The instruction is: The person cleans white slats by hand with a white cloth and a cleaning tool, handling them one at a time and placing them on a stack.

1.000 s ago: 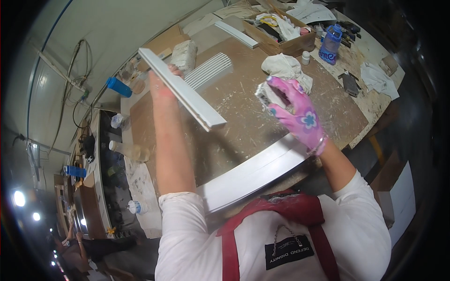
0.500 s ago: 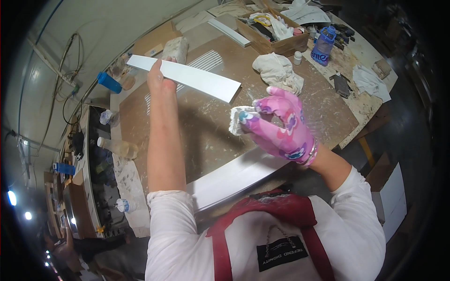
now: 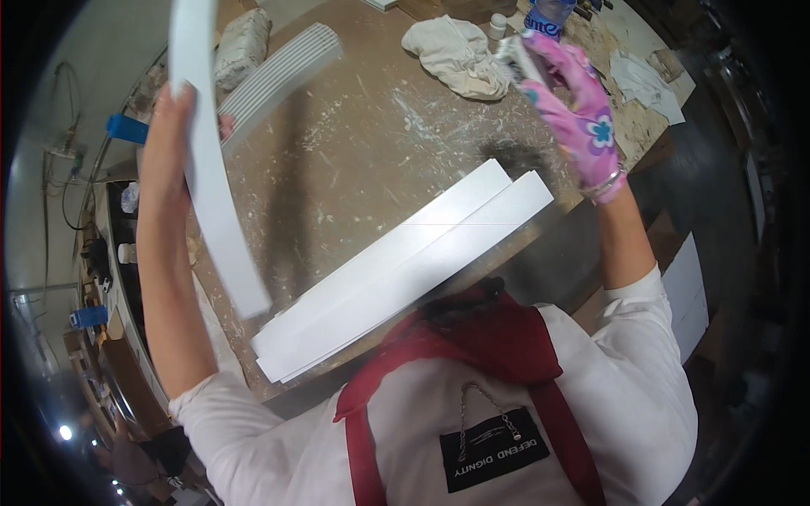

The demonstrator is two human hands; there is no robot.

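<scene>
My bare left hand grips a long flat white strip, now standing almost upright in view at the left of the table. Its top end runs out of the picture. A floral pink glove covers my right hand, raised over the table's far right side. Between its thumb and fingers is a small white pad, partly hidden and blurred. Close to my body, two overlapping white strips lie along the near table edge. Beyond my left hand, several white strips sit side by side.
The brown tabletop carries white dust and smears. At the back are a bundled white cloth, a small white bottle and a blue-purple bottle. A wrapped white block and a blue cup stand at the left.
My left hand has moved left and turned the strip from nearly level to nearly upright. My right hand has lifted away to the upper right with the pad, uncovering the near strips.
</scene>
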